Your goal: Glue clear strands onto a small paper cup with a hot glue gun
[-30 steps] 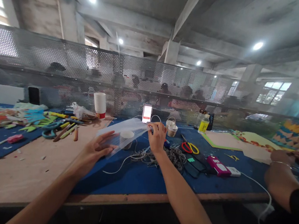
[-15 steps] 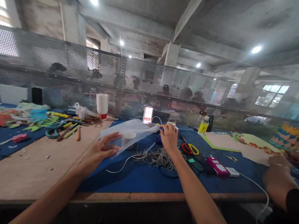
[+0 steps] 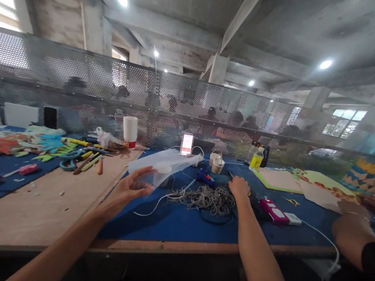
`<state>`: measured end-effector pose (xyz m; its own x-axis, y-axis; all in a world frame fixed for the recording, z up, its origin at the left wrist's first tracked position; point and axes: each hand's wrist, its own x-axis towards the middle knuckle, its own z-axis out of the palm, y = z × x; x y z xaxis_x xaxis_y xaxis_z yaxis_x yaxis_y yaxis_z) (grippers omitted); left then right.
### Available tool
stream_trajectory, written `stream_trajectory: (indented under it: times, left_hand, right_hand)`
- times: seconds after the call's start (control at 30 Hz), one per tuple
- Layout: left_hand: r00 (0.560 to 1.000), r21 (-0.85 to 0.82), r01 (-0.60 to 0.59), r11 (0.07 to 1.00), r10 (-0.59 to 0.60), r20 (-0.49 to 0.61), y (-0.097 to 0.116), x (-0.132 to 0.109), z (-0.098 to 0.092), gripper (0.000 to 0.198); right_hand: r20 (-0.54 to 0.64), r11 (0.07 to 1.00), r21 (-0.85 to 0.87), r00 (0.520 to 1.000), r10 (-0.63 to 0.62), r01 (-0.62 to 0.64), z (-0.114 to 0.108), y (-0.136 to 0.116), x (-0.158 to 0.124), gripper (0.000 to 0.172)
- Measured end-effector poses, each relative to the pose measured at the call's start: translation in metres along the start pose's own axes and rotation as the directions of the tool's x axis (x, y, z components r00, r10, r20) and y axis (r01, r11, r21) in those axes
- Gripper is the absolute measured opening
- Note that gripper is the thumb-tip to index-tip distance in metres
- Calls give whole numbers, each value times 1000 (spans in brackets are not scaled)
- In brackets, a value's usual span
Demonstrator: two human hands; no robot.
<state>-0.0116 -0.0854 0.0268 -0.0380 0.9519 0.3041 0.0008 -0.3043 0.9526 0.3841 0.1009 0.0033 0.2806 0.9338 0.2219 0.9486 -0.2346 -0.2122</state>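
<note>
A translucent white sheet (image 3: pixel 170 163) is held up over the blue mat, its left edge gripped by the fingers of my left hand (image 3: pixel 133 188). My right hand (image 3: pixel 239 188) rests over the red-and-yellow scissors' spot, its fingers curled and mostly covering what lies beneath. Beside it, to the left, is a tangled heap of grey cord (image 3: pixel 212 200). Behind the cord stands a small pale cup (image 3: pixel 218 165), with a dark blue object (image 3: pixel 205 177) nearby. A thin white cord (image 3: pixel 151 213) trails below the sheet.
Paper cups (image 3: pixel 129 131), tools (image 3: pixel 89 158) and coloured cutouts (image 3: pixel 46 143) lie left. At right are a yellow-labelled bottle (image 3: pixel 256 160), a magenta device (image 3: pixel 273 211) with a white cable, paper sheets (image 3: pixel 280 179) and another person's arm (image 3: pixel 350 230). A mesh partition (image 3: pixel 180 92) stands behind.
My right hand has left the sheet's far right end and moved right and down onto the scissors' place. The small pale cups now show. My left hand still holds the sheet.
</note>
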Motion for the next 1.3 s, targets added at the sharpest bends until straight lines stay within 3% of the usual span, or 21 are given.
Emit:
stream_trajectory:
  times: [0.23,0.3,0.37,0.43,0.53,0.63,0.7,0.77,0.97,1.07,1.17,1.3]
  left_hand:
    - [1000,50,8,999,-8,7,1,-1,1,74]
    - [1000,68,11,998,-11,6,1,0,1,75]
    - [1000,80,14,997,-15,9,0,1,0,76]
    - [1000,93,17,996,-19,14,-1,2,0,76]
    - [999,119,31,992,-33,12,0,2,0,77]
    - [999,156,46,987,-50,18,3,2,1,77]
    - [998,182,50,982,-57,32,5,1,1,75]
    - [997,201,45,979,-58,60,6,0,1,73]
    - [989,204,18,979,-47,138,2,0,3,65]
    - [988,162,7,987,-32,154,-2,1,-1,53]
    - [987,209,-80,975,49,150,-11,5,-8,19]
    - [996,446,-82,891,54,75,-32,16,-16,26]
  right_hand:
    - [-77,999,34,997,27,-24,-1,1,-2,36]
    - [-164,995,95,986,-22,38,-4,-4,-3,35]
    - [-259,955,236,959,-116,179,-5,-13,-3,32]
    - [-303,846,423,931,-206,325,-6,-26,-5,31]
    - [-278,587,697,910,-309,412,-8,-51,-14,40]
    - [-132,303,902,863,-488,309,-12,-76,-28,58]
    - [-65,207,953,814,-577,223,-13,-93,-38,63]
    - [-20,175,970,773,-634,169,-13,-108,-46,60]
    - [-102,163,961,833,-544,224,-3,-138,-55,23]
    - [-174,119,960,871,-460,255,-5,-139,-56,19]
    - [-188,17,977,895,-404,213,-15,-140,-57,22]
    - [-128,-187,981,914,-385,59,-29,-149,-64,24]
